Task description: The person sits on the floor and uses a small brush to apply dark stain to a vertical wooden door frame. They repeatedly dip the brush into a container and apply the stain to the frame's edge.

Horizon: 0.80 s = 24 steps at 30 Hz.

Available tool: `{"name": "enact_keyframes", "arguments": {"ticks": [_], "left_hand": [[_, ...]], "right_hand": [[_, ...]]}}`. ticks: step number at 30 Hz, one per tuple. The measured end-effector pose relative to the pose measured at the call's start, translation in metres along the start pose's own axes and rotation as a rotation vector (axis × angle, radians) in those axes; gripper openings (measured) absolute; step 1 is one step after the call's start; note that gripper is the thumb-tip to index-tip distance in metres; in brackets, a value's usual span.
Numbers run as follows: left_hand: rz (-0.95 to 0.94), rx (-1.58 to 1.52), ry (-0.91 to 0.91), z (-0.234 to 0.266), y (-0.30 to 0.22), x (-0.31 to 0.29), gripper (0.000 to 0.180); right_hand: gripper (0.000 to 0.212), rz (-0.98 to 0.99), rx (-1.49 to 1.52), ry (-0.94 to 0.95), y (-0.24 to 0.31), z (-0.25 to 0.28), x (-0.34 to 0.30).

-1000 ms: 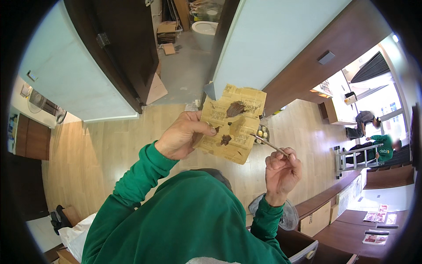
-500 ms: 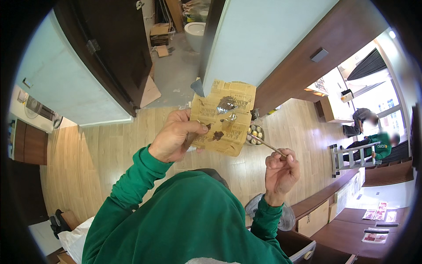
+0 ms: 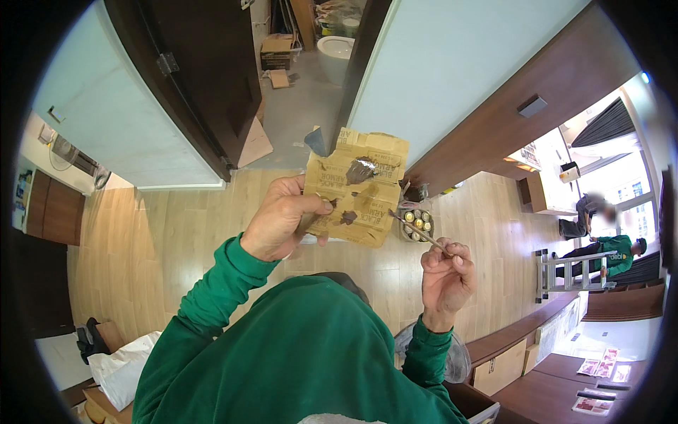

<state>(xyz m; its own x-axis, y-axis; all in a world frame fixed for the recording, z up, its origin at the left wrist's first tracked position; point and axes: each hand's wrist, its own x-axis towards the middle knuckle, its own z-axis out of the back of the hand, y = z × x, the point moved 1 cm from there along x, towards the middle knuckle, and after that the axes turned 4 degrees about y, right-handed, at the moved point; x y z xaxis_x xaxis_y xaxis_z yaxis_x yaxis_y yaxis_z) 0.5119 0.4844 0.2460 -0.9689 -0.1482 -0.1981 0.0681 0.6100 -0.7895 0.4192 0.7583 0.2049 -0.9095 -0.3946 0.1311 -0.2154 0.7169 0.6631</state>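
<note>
My left hand (image 3: pixel 282 225) grasps a torn piece of brown cardboard (image 3: pixel 359 187) by its lower left edge, thumb pressed on its face; it sits just above centre, at about twelve o'clock, smeared with dark putty blobs (image 3: pixel 361 170). At three o'clock from the card, my right hand (image 3: pixel 445 277) pinches a thin tool (image 3: pixel 417 232) between thumb and fingers, its tip pointing at ten o'clock, just beside the card's right edge. On the wooden floor (image 3: pixel 162 240) behind the tool lies a round tray of small pots (image 3: pixel 415 222).

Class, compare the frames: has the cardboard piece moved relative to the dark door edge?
Cannot tell. The cardboard piece sits in nearly the same spot below the dark door edge, in the left hand; the camera itself shifts.
</note>
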Motion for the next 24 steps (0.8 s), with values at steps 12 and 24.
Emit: {"name": "enact_keyframes", "arguments": {"ticks": [12,24], "left_hand": [[0.018,0.009,-0.028,0.023,-0.016,-0.011,0.026],[-0.005,-0.002,-0.134,0.052,-0.018,0.0,0.024]], "right_hand": [[0.021,0.027,-0.064,0.025,-0.019,-0.025,0.005],[0.019,-0.018,-0.068,0.093,-0.034,-0.021,0.029]]}}
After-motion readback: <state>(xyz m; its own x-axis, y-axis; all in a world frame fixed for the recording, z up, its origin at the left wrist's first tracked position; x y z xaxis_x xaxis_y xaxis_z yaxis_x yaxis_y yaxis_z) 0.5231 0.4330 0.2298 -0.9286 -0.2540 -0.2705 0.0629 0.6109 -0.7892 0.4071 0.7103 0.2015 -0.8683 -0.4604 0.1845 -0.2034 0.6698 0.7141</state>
